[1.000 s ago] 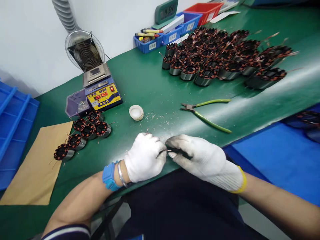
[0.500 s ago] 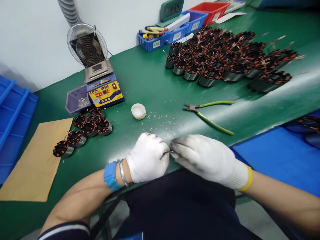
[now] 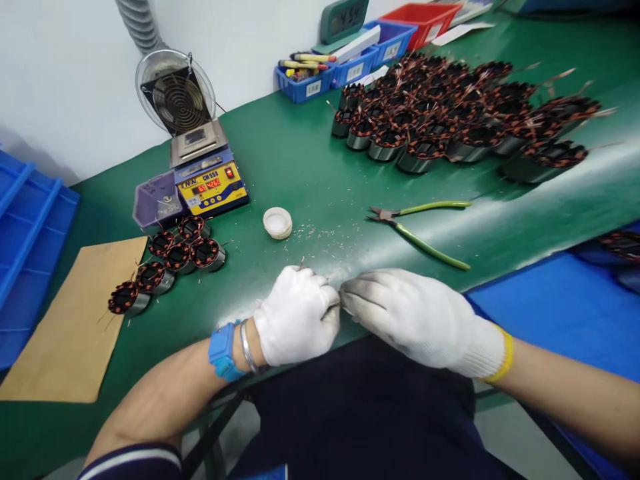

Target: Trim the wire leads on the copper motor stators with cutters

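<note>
My left hand [image 3: 299, 317], in a white glove, is closed around a motor stator that its fingers almost wholly hide. Thin copper wire ends [image 3: 302, 262] poke out above the knuckles, like those on the stators nearby. My right hand [image 3: 405, 317], also gloved and smudged grey at the fingers, meets the left one fingertip to fingertip. Its fingers are pinched together at the stator's wire, which is hidden now. Beyond the hands lie green-handled cutters [image 3: 420, 230], jaws apart. A small round white dish [image 3: 277, 223] stands among scattered wire clippings [image 3: 320, 233].
Several wound stators [image 3: 177, 257] stand at left, partly on brown cardboard [image 3: 75, 327]. Behind them is a solder pot [image 3: 213, 187] with a fan [image 3: 180, 100]. Many more stators [image 3: 425, 113] crowd the back right, before blue bins [image 3: 305, 87]. A blue tray [image 3: 545, 300] lies at right.
My right fingers have closed in slightly toward the left hand, and the bit of wire that showed between the hands is now covered. Otherwise the hands hold nearly the same place.
</note>
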The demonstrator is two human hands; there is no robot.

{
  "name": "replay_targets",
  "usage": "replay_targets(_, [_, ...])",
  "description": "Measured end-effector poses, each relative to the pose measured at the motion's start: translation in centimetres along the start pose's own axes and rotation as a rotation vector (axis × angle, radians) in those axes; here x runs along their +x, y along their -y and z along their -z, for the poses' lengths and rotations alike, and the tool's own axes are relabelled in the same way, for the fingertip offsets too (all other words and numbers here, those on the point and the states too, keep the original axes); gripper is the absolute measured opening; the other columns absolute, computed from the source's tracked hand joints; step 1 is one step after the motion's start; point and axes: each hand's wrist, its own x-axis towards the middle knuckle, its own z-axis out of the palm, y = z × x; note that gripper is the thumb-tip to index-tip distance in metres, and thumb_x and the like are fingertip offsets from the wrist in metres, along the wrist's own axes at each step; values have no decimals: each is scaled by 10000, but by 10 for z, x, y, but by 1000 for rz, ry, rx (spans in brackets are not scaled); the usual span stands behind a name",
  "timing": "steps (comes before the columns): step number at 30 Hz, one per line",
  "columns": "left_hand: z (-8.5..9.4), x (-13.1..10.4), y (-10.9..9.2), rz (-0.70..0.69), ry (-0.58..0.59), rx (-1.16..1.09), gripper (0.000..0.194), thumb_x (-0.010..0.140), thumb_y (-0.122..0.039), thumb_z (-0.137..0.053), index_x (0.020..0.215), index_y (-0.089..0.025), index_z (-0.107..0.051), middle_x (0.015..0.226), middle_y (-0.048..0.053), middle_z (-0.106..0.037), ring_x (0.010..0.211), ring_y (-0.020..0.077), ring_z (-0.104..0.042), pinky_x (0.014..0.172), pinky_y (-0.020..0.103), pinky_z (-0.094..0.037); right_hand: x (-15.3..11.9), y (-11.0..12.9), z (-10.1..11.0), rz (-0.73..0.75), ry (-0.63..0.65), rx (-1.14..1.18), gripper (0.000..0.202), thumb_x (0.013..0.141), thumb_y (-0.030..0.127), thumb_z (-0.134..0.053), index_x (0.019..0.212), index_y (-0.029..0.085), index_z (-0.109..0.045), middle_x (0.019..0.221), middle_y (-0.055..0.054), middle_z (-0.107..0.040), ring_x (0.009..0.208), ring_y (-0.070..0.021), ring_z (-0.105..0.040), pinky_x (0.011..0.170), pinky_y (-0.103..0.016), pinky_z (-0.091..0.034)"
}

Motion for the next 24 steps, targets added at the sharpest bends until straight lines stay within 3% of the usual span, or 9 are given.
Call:
replay_targets(2, [0, 0, 1, -3, 3, 1, 190, 901, -192, -517, 759, -190, -643, 761, 43, -648, 781, 210, -591, 777, 377, -440, 3, -1, -1, -12, 34, 76, 256, 925, 161, -479, 1045, 167, -705, 971, -131, -768, 822, -252, -707, 711, -365, -535])
replay_targets(6, [-1, -2, 1, -1, -18, 17, 203, 904, -205, -512, 742, -195, -633, 749, 42, -641, 775, 215, -586, 765, 380, -436, 11, 11, -6, -577, 213, 673, 261, 968, 277, -421, 795, 193, -598, 627, -31, -680, 523, -169, -623, 504, -269, -467])
replay_targets(8, [-2, -2, 1, -8, -20, 19, 202, 901, -208, -513, 741, -196, -635, 744, 41, -641, 770, 217, -586, 755, 383, -435, 11, 14, -7, -682, 260, 761, 263, 968, 266, -413, 764, 205, -567, 575, -2, -650, 472, -152, -593, 467, -251, -440])
replay_targets(12, [-1, -2, 0, -20, -29, 17, 189, 898, -200, -515, 759, -198, -643, 750, 38, -647, 770, 220, -589, 750, 385, -439, 3, 6, -2, -220, 14, 184, 190, 930, 215, -511, 974, 174, -691, 892, -103, -764, 727, -231, -701, 630, -327, -517])
replay_targets(14, [0, -1, 0, -30, -26, 23, 200, 897, -193, -515, 734, -197, -631, 742, 39, -645, 759, 217, -589, 747, 382, -439, 1, 1, 0, -6, -21, 51, 258, 929, 150, -479, 1045, 167, -709, 997, -135, -771, 823, -260, -712, 724, -375, -536])
replay_targets(15, [0, -1, -1, -29, -21, 23, 200, 898, -190, -517, 733, -196, -630, 743, 41, -646, 762, 215, -591, 750, 381, -440, 2, 1, 0, -18, -1, 92, 258, 923, 145, -478, 1021, 169, -715, 985, -134, -772, 818, -261, -710, 729, -378, -536])
replay_targets(20, [1, -1, -1, -13, 5, 2, 201, 911, -217, -511, 760, -191, -641, 767, 50, -654, 795, 217, -603, 778, 383, -448, 12, 10, 2, -500, 214, 612, 259, 955, 227, -477, 741, 203, -620, 604, -3, -671, 501, -149, -600, 504, -257, -456])
replay_targets(22, [1, -1, -1, -17, 18, 1, 215, 915, -228, -504, 746, -195, -633, 764, 48, -651, 793, 218, -603, 781, 383, -448, 12, 11, 4, -514, 270, 612, 248, 954, 213, -468, 761, 201, -624, 618, 7, -674, 497, -138, -598, 484, -243, -440])
replay_targets(24, [2, -1, -2, -18, 28, 3, 214, 914, -216, -501, 747, -196, -633, 766, 45, -651, 787, 215, -598, 787, 382, -448, 10, 7, 6, -391, 202, 399, 182, 930, 232, -512, 867, 191, -678, 768, -43, -728, 611, -170, -650, 552, -271, -479])
